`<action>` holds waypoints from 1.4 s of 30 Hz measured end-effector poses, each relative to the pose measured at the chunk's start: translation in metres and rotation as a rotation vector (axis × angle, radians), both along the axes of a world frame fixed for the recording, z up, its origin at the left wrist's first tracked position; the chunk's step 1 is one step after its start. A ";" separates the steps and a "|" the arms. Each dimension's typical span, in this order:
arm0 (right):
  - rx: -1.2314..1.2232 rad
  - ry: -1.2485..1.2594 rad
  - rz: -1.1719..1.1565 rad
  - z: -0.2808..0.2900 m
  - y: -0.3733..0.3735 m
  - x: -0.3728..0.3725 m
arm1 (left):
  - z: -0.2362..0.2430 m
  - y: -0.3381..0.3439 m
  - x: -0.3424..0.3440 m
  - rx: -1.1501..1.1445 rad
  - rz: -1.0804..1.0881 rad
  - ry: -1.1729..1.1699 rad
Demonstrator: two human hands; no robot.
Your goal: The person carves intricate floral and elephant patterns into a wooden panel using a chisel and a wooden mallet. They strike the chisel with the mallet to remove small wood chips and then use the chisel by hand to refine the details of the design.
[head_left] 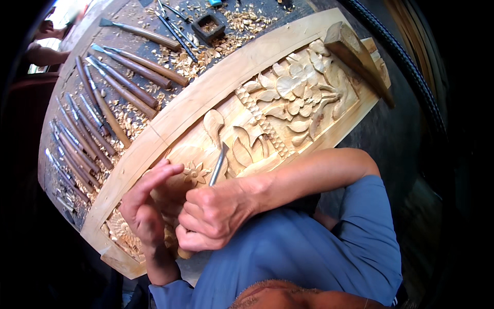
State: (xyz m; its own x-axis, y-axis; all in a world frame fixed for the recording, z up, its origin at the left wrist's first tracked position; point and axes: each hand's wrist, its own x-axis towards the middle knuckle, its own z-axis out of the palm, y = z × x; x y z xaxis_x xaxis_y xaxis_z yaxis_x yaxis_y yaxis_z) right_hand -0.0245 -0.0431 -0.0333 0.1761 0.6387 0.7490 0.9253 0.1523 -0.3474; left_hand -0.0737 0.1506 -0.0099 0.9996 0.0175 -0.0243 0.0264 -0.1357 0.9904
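Observation:
My right hand (213,213) is closed in a fist around a carving chisel (218,166). Its steel blade points up and away over the panel, and the butt of a wooden handle shows below the fist. Beside it, my left hand (146,206) is raised with fingers stretched out and nothing visible in them. Beneath both hands lies a pale carved wood panel (206,85) with leaves, blossoms and a beaded band in relief. A small carved flower (194,173) sits just beyond the fists' knuckles. My hands hide part of the carving at the near left.
A wooden mallet (355,59) rests across the panel's far right end. Several chisels (121,87) lie in rows on the dark bench at left, among wood shavings (198,59). A small dark square box (208,27) stands farther back. Another person's arm (46,55) shows at the upper left.

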 end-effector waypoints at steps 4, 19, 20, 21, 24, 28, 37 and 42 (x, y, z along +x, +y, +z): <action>-0.117 -0.217 -0.150 0.040 -0.036 -0.006 | 0.022 -0.024 -0.006 -0.042 0.150 0.002; 0.807 1.255 -0.538 0.067 -0.173 -0.038 | 0.037 -0.193 0.021 0.432 -0.057 -0.857; 0.873 1.358 -0.499 0.061 -0.178 -0.035 | 0.033 -0.194 0.027 0.444 -0.098 -0.836; 0.879 1.473 -0.474 0.057 -0.182 -0.032 | 0.024 -0.196 0.035 0.519 -0.089 -0.901; 0.774 1.714 -0.380 0.043 -0.198 -0.021 | 0.017 -0.186 0.043 0.622 -0.268 -0.799; 0.263 1.601 -0.425 0.043 -0.231 0.009 | 0.001 -0.188 0.059 0.550 -0.330 -0.692; -0.466 0.634 -0.515 0.071 -0.201 0.042 | -0.017 -0.191 0.073 0.366 -0.148 -0.526; -0.523 0.501 -0.493 0.064 -0.193 0.045 | -0.017 -0.183 0.085 0.437 -0.192 -0.544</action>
